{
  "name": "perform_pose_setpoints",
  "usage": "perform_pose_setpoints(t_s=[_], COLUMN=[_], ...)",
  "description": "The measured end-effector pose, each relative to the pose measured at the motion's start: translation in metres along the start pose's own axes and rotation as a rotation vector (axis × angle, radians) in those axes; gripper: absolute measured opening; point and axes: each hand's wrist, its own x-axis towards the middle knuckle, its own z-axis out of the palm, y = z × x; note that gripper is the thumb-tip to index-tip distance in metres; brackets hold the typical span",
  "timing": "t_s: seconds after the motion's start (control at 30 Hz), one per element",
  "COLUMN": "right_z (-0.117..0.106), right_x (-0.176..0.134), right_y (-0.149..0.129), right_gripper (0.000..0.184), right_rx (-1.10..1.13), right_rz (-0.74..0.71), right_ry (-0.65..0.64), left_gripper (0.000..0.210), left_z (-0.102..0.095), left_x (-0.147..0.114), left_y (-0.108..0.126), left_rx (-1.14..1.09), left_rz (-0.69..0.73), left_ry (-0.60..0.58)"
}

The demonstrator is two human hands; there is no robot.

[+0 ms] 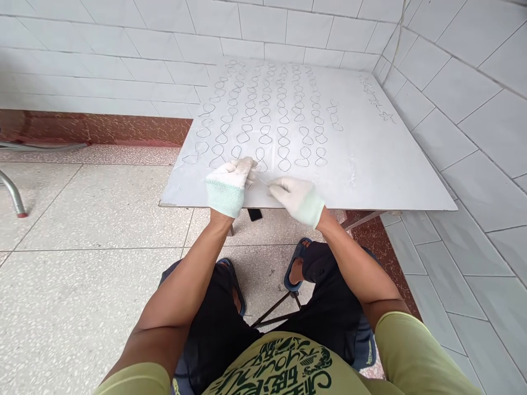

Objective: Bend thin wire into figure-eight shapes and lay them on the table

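Pinching thin wire [263,182] btwn left hand [235,174] + right hand [293,194], over the near edge of the table [379,164]. Imo keep 2 snug fingertip grips, go slow so it doesn't kink.

Wire [263,181] between gloved fingers [278,192] too fine to trace; phone [254,215] part-hidden by board [370,175]; metal leg [13,193] cut off left.

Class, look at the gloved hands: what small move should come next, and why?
Perhaps the right hand should bend the thin wire into a loop, since it stretches towards the left hand and looped shapes lie in rows on the board.
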Motion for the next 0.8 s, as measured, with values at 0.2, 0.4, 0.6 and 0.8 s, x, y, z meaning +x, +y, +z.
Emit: perform_pose_setpoints(t_s=[0.2,0.4,0.6,0.8], right_z=[-0.031,-0.042,-0.029,-0.028], right_x=[0.009,0.015,0.009,0.009], right_y=[0.004,0.008,0.004,0.006], right_gripper=[0.073,0.074,0.056,0.045], right_rx=[0.512,0.544,0.508,0.448], right_rz=[0.05,0.095,0.084,0.115], right_ry=[-0.218,-0.198,-0.247,-0.218], left_gripper=[0.033,0.036,0.038,0.033], left_z=[0.001,0.002,0.005,0.006], left_x=[-0.005,-0.005,-0.008,-0.011], left_y=[0.005,0.004,0.003,0.005], left_rx=[0.017,-0.008,-0.077,-0.063], left_rz=[0.024,0.026,0.003,-0.04], left_ry=[-0.006,-0.102,-0.158,-0.18])
